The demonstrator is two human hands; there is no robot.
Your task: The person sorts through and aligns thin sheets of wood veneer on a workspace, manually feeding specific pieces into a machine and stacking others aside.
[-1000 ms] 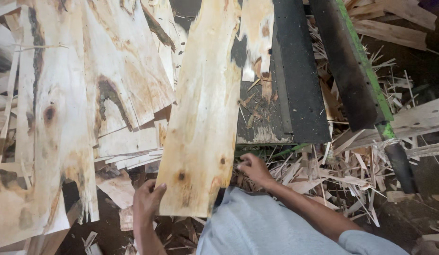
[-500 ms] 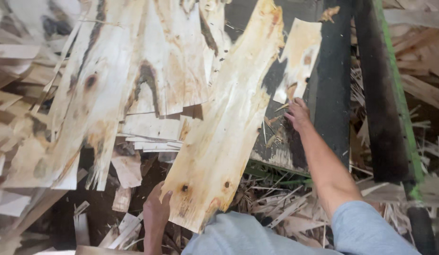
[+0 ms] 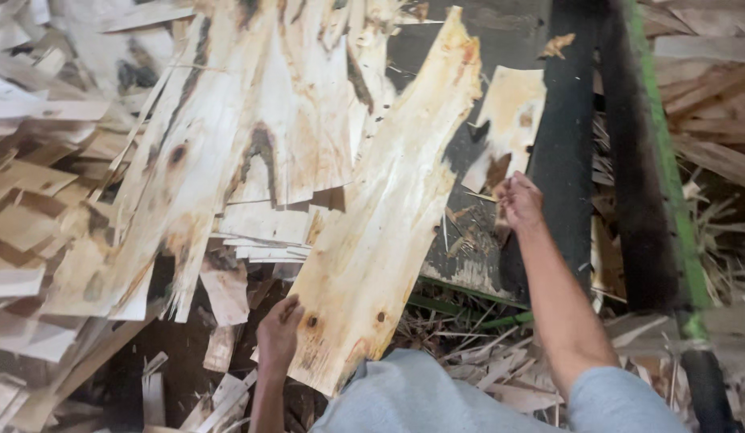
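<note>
Left hand (image 3: 278, 335) grips the near edge of the long pale wood veneer strip with dark knots (image 3: 388, 216), which lies slanted across the heap of thin pale veneer sheets (image 3: 228, 152). Right hand (image 3: 519, 200), fingers curled, pinches the small squarish pale veneer scrap (image 3: 509, 120) lying on the dark flat bench (image 3: 469, 240)

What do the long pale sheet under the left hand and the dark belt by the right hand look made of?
Long pale sheet: thin raw wood veneer, unfinished; grain, knots and ragged edges show. Dark belt: probably matte rubber or fabric; uniformly black, unclear.
</note>
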